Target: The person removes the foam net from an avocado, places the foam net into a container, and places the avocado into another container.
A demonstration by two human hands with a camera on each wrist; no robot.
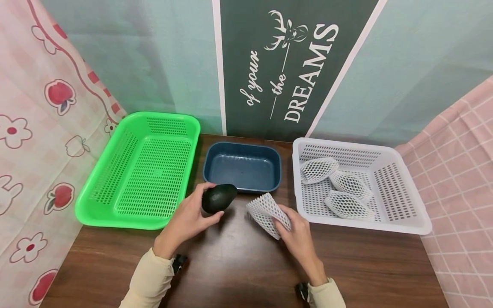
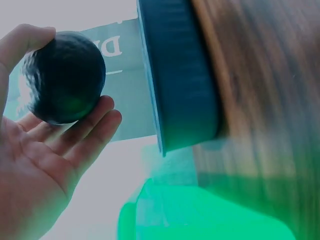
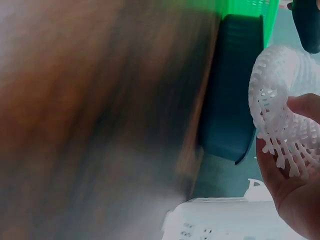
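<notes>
The foam net (image 1: 267,214) (with the right hand (image 1: 299,234)) stands before the narrow gap between blue tray (image 1: 242,171) and white basket (image 1: 408,223).

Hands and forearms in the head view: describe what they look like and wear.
The left hand and right hand are bare, without gloves. The left sleeve and right sleeve are plain cream. A small black object shows beside the left cuff, another beside the right.

Dark avocado (image 1: 220,198) in left hand (image 1: 190,217); white foam net (image 1: 265,214) in right hand (image 1: 297,235).
</notes>
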